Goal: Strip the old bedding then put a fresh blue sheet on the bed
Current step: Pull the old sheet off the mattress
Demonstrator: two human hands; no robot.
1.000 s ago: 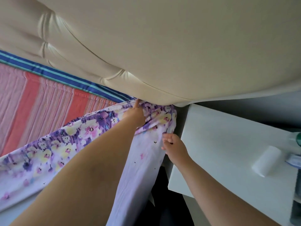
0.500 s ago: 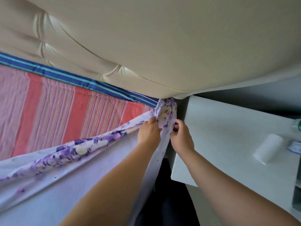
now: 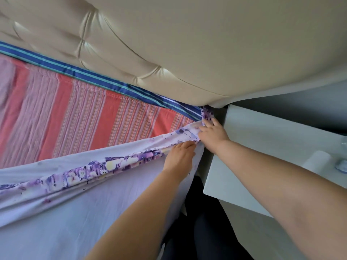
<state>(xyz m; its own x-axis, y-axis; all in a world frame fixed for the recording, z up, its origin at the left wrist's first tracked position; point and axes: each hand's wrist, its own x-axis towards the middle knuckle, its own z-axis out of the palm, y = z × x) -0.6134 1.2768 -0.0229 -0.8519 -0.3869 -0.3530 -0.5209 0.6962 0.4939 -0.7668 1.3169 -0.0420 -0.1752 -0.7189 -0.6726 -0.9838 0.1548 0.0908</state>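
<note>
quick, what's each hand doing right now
Left hand: grips the folded edge of the floral sheet.
Right hand: grips the same sheet at the bed's corner by the headboard.

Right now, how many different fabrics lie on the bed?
3, perhaps more hidden. The purple floral sheet, pulled back by left hand and right hand; the red striped cover beneath; the blue striped fabric along the headboard.

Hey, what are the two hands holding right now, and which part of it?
Both grip the purple floral sheet at its corner by the headboard: the left hand on the folded-back edge, the right hand on the bunched corner.
</note>
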